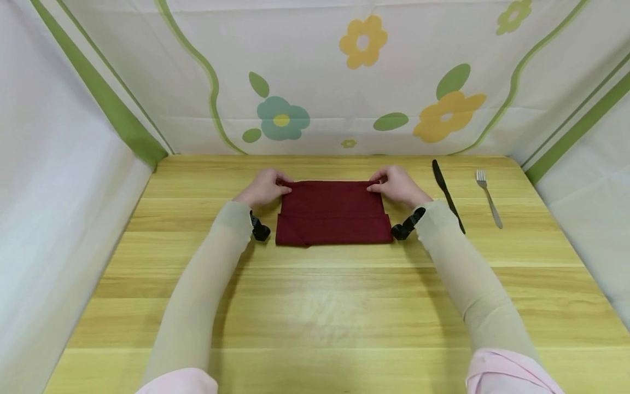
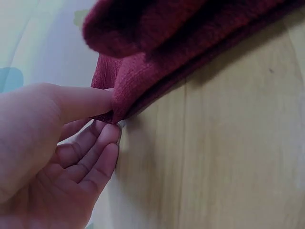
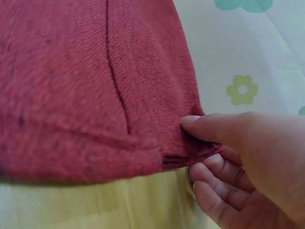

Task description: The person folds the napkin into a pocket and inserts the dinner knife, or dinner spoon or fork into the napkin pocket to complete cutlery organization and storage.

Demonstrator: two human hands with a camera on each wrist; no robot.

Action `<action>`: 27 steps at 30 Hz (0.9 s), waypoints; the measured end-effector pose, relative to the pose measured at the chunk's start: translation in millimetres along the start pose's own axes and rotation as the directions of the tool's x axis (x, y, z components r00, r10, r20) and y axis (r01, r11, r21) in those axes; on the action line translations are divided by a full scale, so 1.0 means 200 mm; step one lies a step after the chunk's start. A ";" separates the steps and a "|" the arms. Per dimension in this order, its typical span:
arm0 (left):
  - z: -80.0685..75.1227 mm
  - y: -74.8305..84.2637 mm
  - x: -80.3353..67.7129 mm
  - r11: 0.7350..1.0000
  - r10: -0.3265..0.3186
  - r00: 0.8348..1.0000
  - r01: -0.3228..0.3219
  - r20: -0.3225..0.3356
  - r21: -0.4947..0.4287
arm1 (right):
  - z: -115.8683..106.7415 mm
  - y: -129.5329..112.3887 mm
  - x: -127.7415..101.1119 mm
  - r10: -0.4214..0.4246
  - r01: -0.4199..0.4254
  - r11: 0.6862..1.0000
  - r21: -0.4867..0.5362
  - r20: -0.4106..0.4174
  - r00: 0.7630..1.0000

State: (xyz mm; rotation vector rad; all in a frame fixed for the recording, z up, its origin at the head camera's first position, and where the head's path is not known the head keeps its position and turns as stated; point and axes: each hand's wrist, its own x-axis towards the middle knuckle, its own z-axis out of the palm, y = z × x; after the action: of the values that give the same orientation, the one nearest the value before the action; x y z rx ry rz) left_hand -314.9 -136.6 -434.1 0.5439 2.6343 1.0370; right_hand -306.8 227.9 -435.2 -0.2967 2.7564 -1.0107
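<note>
A dark red woven napkin (image 1: 333, 212), folded into a layered rectangle, lies flat on the pale wood-grain desk (image 1: 315, 306). The left hand (image 1: 263, 187) pinches its far left corner between thumb and fingers; the right hand (image 1: 400, 186) pinches the far right corner likewise. A black knife (image 1: 448, 195) and metal fork (image 1: 489, 197) lie to the right.

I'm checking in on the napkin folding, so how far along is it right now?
Done so far: the dark red cloth napkin lies as a folded rectangle with a band turned up along its near edge. In hand: the left hand and right hand each pinch a far corner. Left to do, probably: further folds, and the knife and fork lie untouched to the right on the wooden table.
</note>
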 end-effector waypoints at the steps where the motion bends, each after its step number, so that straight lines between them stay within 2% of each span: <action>1: 0.00 0.00 0.00 1.000 -0.008 1.000 0.008 -0.007 -0.007 | 0.00 0.00 0.00 0.008 -0.008 1.000 -0.006 -0.004 1.000; 7: -0.01 0.01 0.00 0.998 -0.040 0.997 0.037 -0.063 -0.059 | -0.02 -0.01 0.01 -0.014 0.016 1.000 0.024 -0.056 0.998; 13: -0.03 0.03 -0.02 0.996 -0.025 0.994 0.016 -0.105 -0.084 | -0.04 -0.03 0.00 -0.057 0.062 0.997 0.045 -0.095 0.994; 27: -0.08 0.11 -0.08 0.996 0.030 0.989 -0.042 -0.146 -0.083 | -0.10 -0.08 -0.10 -0.132 0.136 0.990 0.033 -0.101 0.986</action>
State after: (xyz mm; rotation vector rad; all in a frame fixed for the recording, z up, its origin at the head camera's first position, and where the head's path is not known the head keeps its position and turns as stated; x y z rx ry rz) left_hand -300.3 -138.3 -406.3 0.5169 2.6976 1.2384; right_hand -291.4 232.5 -407.2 -0.4432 2.8329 -1.1404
